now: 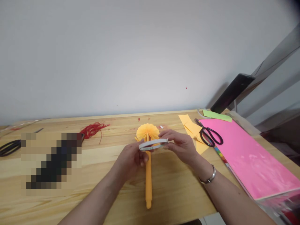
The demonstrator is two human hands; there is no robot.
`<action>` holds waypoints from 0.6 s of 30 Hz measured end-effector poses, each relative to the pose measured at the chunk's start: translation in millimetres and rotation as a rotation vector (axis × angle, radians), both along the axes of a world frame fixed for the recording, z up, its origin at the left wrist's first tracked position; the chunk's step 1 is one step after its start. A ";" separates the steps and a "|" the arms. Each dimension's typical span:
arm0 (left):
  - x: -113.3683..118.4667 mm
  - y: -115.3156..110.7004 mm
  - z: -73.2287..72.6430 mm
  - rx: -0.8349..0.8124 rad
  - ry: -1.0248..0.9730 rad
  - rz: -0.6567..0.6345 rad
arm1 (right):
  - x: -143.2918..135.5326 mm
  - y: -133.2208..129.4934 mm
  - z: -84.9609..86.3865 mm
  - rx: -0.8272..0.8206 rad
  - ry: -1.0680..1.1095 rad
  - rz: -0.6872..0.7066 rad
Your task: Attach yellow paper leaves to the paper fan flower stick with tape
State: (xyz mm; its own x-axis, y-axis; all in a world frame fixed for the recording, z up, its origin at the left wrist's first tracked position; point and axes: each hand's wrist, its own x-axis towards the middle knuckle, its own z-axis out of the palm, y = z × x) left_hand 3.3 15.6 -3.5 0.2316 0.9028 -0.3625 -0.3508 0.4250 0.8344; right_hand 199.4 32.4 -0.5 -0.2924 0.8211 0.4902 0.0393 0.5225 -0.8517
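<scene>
Between my two hands is a white roll of tape, seen nearly edge-on (153, 143). My left hand (132, 157) has its fingers closed around the roll's left side. On the roll's right side, my right hand (178, 145) pinches the edge between thumb and fingers. Below and behind the roll lies an orange paper fan (147, 129) with pleats spread in a rounded shape. Its long orange handle (148, 184) points toward me on the wooden table. The roll and my fingers hide where fan and handle meet.
Black-handled scissors (211, 136) rest on orange paper pieces (187, 123) and a pink sheet pack (253, 159) at right. A green strip (217, 115) lies behind. Red string (95, 129), a pixelated dark object (53, 164) and other scissors (10, 147) are at left.
</scene>
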 end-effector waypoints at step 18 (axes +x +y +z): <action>5.6 -14.9 -8.0 0.852 0.757 0.223 | -10.9 -11.0 -9.1 0.590 -0.610 -0.273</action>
State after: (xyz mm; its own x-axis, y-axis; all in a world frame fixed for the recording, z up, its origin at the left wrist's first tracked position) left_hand 8.9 0.7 -11.4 0.0203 0.9142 0.4047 0.3639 -0.3838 0.8487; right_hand 188.5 21.4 -9.6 -0.4714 0.5633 0.6786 0.5852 0.7755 -0.2371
